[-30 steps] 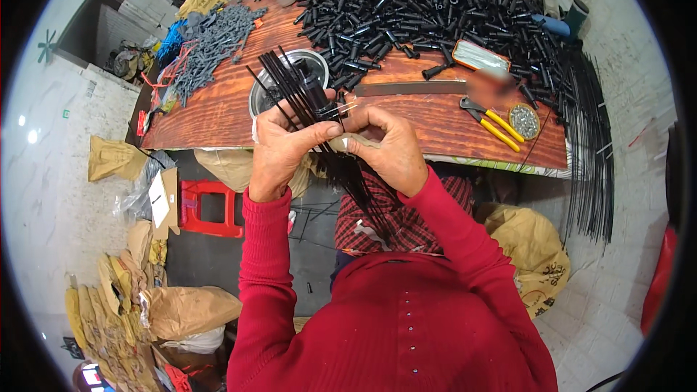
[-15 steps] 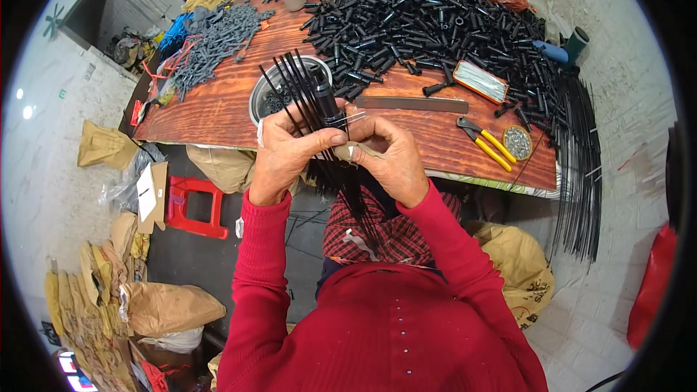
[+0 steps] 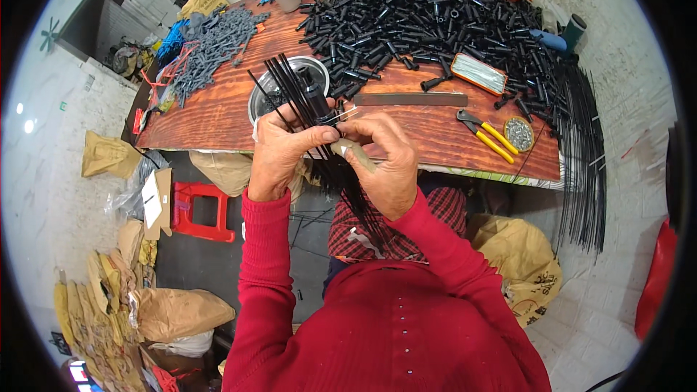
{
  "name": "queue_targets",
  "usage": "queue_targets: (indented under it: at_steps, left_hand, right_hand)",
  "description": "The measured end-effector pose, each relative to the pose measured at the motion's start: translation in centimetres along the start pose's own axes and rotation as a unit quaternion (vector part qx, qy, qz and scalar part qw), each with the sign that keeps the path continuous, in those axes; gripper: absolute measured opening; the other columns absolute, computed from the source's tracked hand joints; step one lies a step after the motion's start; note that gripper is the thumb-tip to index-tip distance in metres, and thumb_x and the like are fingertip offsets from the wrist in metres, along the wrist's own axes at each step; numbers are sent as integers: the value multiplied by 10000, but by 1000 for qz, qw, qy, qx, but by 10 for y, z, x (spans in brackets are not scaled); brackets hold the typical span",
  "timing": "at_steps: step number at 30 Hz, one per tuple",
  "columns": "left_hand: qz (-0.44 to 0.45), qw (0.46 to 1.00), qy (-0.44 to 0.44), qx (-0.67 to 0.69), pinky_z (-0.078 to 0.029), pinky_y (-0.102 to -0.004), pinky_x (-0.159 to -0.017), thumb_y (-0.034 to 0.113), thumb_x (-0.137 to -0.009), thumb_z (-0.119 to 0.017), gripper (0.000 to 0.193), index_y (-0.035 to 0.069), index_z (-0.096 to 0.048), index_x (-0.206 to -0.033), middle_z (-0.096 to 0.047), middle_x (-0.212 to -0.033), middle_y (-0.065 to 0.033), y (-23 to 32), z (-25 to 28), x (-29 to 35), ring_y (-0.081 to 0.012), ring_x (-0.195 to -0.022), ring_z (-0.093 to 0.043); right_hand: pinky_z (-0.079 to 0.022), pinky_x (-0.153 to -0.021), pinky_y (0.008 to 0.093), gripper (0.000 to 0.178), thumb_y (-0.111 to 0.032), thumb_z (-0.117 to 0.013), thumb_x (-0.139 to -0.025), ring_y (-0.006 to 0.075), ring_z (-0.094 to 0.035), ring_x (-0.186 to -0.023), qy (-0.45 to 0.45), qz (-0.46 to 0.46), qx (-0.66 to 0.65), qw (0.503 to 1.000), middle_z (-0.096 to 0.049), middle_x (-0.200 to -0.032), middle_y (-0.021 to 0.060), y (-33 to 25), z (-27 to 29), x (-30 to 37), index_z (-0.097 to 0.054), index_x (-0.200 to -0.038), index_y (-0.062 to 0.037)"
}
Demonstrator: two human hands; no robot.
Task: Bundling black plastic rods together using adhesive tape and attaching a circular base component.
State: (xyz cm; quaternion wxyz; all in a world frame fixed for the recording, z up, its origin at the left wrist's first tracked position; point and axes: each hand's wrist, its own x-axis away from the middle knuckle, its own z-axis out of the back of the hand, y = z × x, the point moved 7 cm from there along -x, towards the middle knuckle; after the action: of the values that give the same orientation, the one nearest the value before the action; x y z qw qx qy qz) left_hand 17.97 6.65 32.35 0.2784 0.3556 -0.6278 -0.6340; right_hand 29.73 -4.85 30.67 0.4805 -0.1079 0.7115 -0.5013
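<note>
My left hand (image 3: 279, 147) is closed round a bundle of thin black rods (image 3: 289, 87), which fan out above it and hang below toward my lap. A black cylindrical tube part (image 3: 317, 104) stands among the rods at its fingers. Thumb and index finger of my right hand (image 3: 385, 160) are pinched together against the lower end of that part. Tan tape wraps the right thumb. Thin silvery pins (image 3: 348, 112) stick out beside the right fingertips; the fingers hide what exactly is pinched. Behind the rods stands a metal bowl (image 3: 324, 65) with small dark pieces.
Black tube parts (image 3: 406, 25) are heaped across the wooden table (image 3: 218, 112). A flat metal bar (image 3: 410, 99), yellow-handled pliers (image 3: 488, 136), a tub of small metal pieces (image 3: 518, 134) and an orange-rimmed box of pins (image 3: 479, 74) lie to the right. Grey parts (image 3: 218, 51) are piled left. A red stool (image 3: 203, 210) stands below.
My right hand has shifted slightly left and turned, its fingers curling more against the black part. The rod bundle has moved a little left and down in the view.
</note>
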Motion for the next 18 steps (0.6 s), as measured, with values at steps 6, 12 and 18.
queue_targets:
  at_steps: [6,12,18]
  left_hand:
    - [21,1000,-21,-9,-562,-271,-777,-23,-721,-819,405,-44,-688,-1103,-727,-1004,-103,-7,9,-3,-138,-846,-688]
    - [28,999,-22,-11,-560,-261,-750,-31,-721,-812,396,-42,-689,-1098,-728,-980,-100,-7,8,-5,-128,-813,-687]
    - [22,999,-43,-18,-554,-247,-725,-46,-708,-808,414,-48,-687,-1104,-731,-964,-102,-8,10,-7,-128,-790,-690]
  right_hand:
    - [-532,-684,281,304,100,-701,-748,177,-672,-839,1,29,7,1000,-646,-955,64,3,-2,2,-713,-1019,-36]
    - [-546,-623,340,258,47,-731,-716,251,-690,-757,37,69,39,996,-689,-880,62,-7,2,-5,-723,-939,-84]
    - [-536,-586,334,224,49,-725,-708,247,-689,-735,27,84,27,996,-688,-867,63,-8,1,-7,-712,-894,-75]
